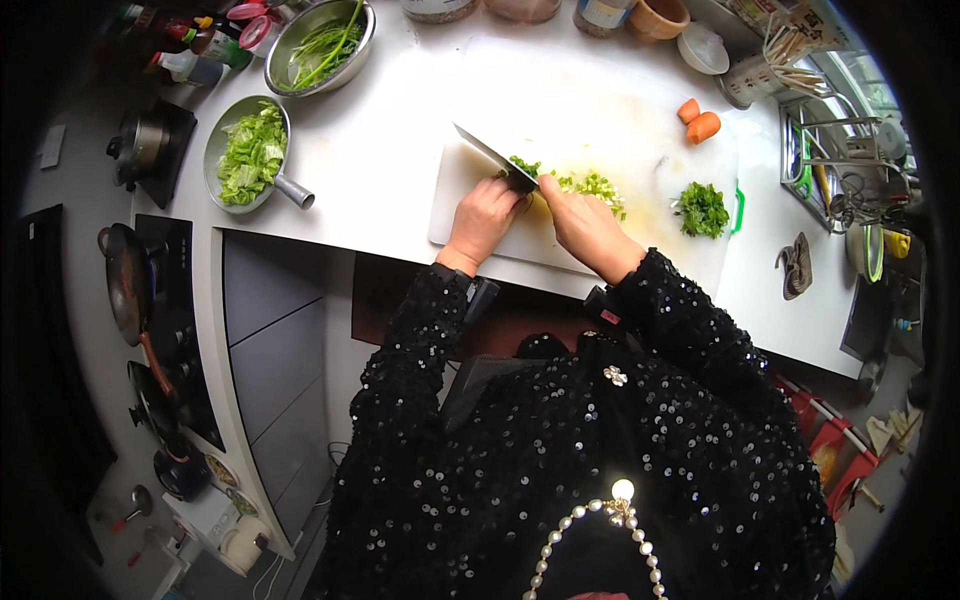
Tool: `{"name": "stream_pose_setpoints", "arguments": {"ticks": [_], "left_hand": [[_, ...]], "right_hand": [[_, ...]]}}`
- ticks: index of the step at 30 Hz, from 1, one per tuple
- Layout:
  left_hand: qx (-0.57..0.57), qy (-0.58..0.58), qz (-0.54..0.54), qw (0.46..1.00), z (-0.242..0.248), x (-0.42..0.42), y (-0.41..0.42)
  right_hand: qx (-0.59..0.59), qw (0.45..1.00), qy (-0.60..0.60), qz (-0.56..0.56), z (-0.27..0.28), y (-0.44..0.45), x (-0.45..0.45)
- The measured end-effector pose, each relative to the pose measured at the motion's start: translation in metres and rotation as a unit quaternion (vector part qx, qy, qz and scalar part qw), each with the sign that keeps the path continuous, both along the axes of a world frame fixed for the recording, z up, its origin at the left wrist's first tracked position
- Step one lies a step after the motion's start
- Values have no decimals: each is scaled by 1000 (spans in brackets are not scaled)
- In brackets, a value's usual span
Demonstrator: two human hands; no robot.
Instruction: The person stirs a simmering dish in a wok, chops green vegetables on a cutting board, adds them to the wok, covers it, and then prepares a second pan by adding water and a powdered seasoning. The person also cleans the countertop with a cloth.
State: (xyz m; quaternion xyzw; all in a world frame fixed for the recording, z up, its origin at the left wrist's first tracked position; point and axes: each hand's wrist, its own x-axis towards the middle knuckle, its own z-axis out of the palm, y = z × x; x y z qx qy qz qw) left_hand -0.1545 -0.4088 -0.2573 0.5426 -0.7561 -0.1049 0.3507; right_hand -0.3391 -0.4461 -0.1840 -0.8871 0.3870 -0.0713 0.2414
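My right hand [594,229] grips the handle of a kitchen knife [486,152], its broad blade slanting to the far left over a white cutting board [487,251]. Curled close against the blade, my left hand [484,215] holds down green herbs [526,165], mostly hidden by its fingers and the knife. Chopped spring onion [596,187] lies scattered just beyond my right hand. Farther right on the board sit a heap of chopped leafy herbs [703,210] and orange carrot pieces [703,128]. The board has a green handle [739,210] at its right end.
To the left stand a handled pan of torn lettuce [251,154] and a metal bowl [367,45] with long green stalks. Jars [600,16] and a chopstick holder [746,79] line the back. A dark cloth [797,266] lies right. A wok [126,285] sits on the cooktop.
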Motion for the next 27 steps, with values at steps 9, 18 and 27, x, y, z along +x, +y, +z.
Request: {"name": "stream_pose_setpoints", "arguments": {"ticks": [9, 18, 27], "left_hand": [[8, 39, 44, 998, -5, -2, 3], [19, 14, 62, 998, -11, 5, 2], [-12, 24, 65, 998, -9, 7, 14]], "right_hand": [[3, 1000, 18, 14, 6, 7, -7], [-53, 996, 7, 71, 10, 8, -18], [-88, 992, -72, 62, 6, 10, -18]]}}
